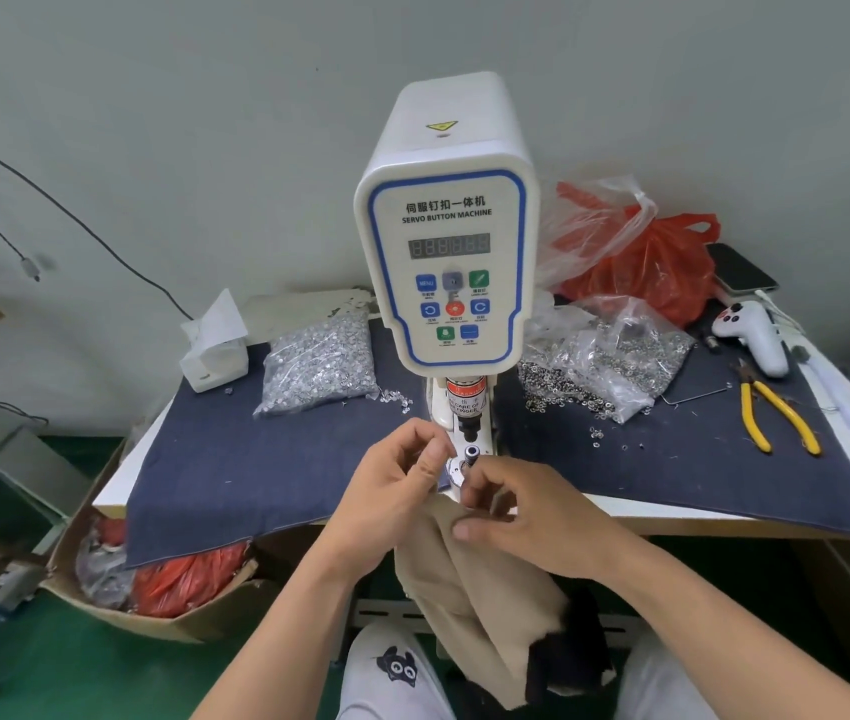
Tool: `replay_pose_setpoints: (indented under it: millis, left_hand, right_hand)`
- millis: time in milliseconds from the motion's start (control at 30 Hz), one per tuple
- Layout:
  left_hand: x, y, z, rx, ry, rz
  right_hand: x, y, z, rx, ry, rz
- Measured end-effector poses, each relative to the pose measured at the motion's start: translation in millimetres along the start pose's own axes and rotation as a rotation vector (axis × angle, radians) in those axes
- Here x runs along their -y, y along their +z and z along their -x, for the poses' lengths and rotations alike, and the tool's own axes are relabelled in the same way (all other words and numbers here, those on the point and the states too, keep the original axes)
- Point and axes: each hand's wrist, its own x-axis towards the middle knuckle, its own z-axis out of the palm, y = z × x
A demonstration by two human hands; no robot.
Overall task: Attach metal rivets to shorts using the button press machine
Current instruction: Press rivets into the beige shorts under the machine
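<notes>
Tan shorts (469, 579) at table edge | left hand (392, 491), right hand (527, 517) pinching them

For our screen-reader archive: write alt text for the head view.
A person's left hand and right hand hold beige shorts at the lower die of a white servo button machine. Bags of metal rivets flank it on a dark blue cloth, with yellow-handled pliers at the right.

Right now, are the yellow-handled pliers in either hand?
No, the yellow-handled pliers lie on the dark cloth, right of the machine.
</notes>
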Motion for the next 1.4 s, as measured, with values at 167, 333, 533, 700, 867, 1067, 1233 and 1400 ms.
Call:
replay_pose_setpoints:
  millis: [167, 333, 533, 700, 867, 1067, 1233, 1400]
  left_hand:
    - [0.1, -10.8, 3.9, 0.083, -0.045, -0.087]
    - [1.1, -18.8, 8.4, 0.266, -0.071, -0.425]
    - [5.3, -11.0, 9.8, 0.261, -0.015, -0.601]
    - [3.6, -8.5, 12.3, 0.237, 0.06, -0.42]
    - [4.7, -1.0, 12.6, 0.198, 0.166, -0.35]
    - [-0.1, 4.6, 10.3, 0.281, 0.264, -0.445]
    - [3.3, -4.2, 12.8, 0.365, 0.024, 0.065]
    - [14.7, -6.5, 8.7, 0.466, -0.116, 0.014]
  right_hand:
    - [-6.2, -0.7, 8.6, -0.11, -0.019, -0.025]
    - [-5.8, -4.9, 10.3, -0.2, -0.045, 0.155]
    - [-1.7, -14.0, 8.8, -0.023, 0.012, 0.179]
    - [-2.0, -26.7, 10.1, 0.192, 0.056, 0.132]
    - [-1.1, -35.6, 10.4, 0.179, 0.024, 0.107]
    - [0.0, -37.2, 10.6, 0.251, -0.013, 0.047]
    - [0.5, -45.2, 9.0, 0.291, -0.026, 0.001]
    - [-2.8, -43.6, 6.4, 0.272, 0.015, -0.442]
